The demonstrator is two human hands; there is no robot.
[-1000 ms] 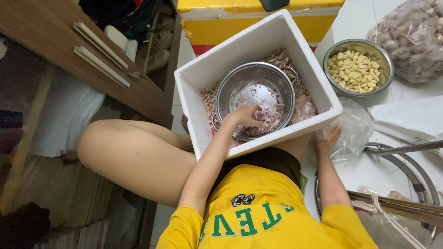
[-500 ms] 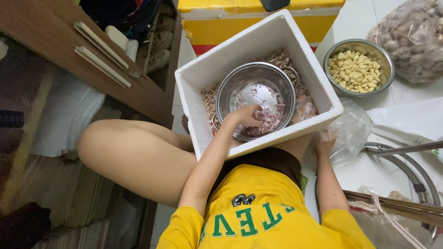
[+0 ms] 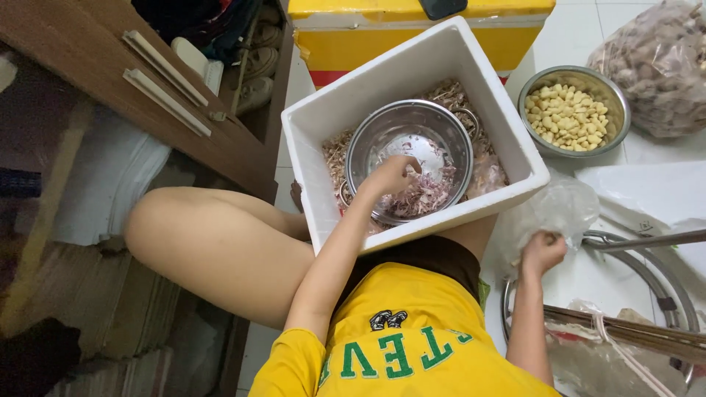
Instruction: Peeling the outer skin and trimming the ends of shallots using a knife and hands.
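Low in the frame, the right hand (image 3: 543, 252) has shifted outward since the earlier frames and now clutches a crinkled clear plastic bag (image 3: 555, 209) just outside the white foam box (image 3: 412, 70). At centre, the left hand (image 3: 390, 176), fingers pinched together, dips into the shiny round steel bowl (image 3: 409, 158) of papery purple skins, walled in closely by the box. Upper right sits a steel bowl of peeled pale cloves (image 3: 573, 112).

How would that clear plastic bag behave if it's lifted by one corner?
The clear plastic bag looks thin and crumpled, so it would probably flop and sag rather than hold shape. It seems nearly empty, so likely very light. The right hand already bunches its edge easily.
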